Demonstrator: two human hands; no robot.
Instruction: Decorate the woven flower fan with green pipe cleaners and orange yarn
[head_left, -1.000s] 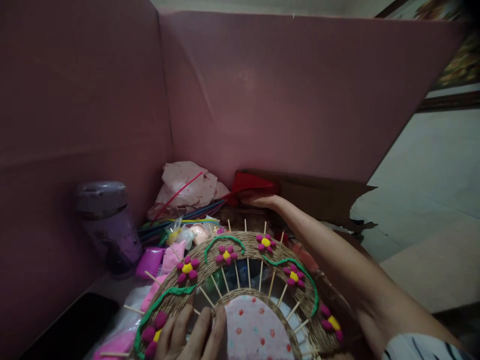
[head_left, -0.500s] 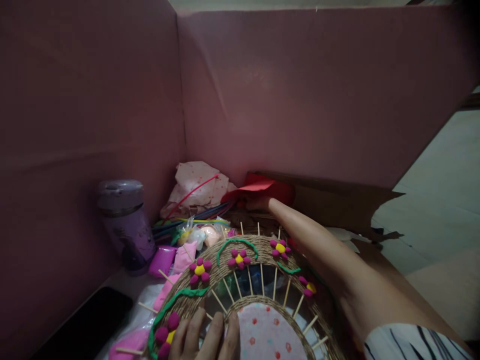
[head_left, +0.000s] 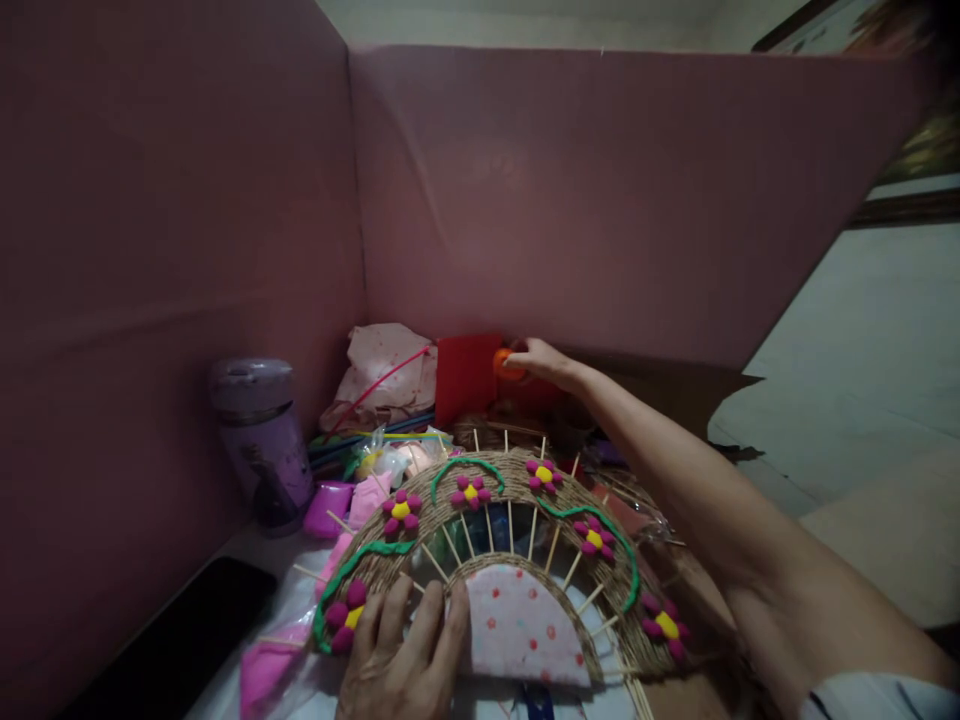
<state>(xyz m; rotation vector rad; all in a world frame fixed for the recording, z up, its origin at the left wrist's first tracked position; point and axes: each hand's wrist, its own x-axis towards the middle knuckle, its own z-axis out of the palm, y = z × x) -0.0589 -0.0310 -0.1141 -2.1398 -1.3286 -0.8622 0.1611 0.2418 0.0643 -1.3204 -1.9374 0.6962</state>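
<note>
A half-round fan of twine and thin sticks (head_left: 517, 478) lies close to me, decorated with magenta and yellow clay flowers and green clay vines. Dotted pale fabric (head_left: 517, 625) covers its inner half-circle. My left hand (head_left: 405, 635) rests on the fan's left part, fingers spread a little over the sticks. Farther off, my right hand (head_left: 538, 360) is closed on a small orange round object (head_left: 510, 365), in front of a red sheet (head_left: 466, 380). What the orange object is cannot be made out.
A purple tumbler (head_left: 262, 440) stands at the left, with a black phone-like slab (head_left: 180, 640) nearer me. Packs of pink and magenta clay (head_left: 328, 508) lie beside the fan. Crumpled dotted fabric (head_left: 386, 365) sits in the corner of the pink walls (head_left: 600, 200). Brown cardboard (head_left: 675, 400) leans at the right.
My right hand has risen from the pile by the red sheet, with the orange object now in it. The red sheet stands more upright. More of the fan's right side shows.
</note>
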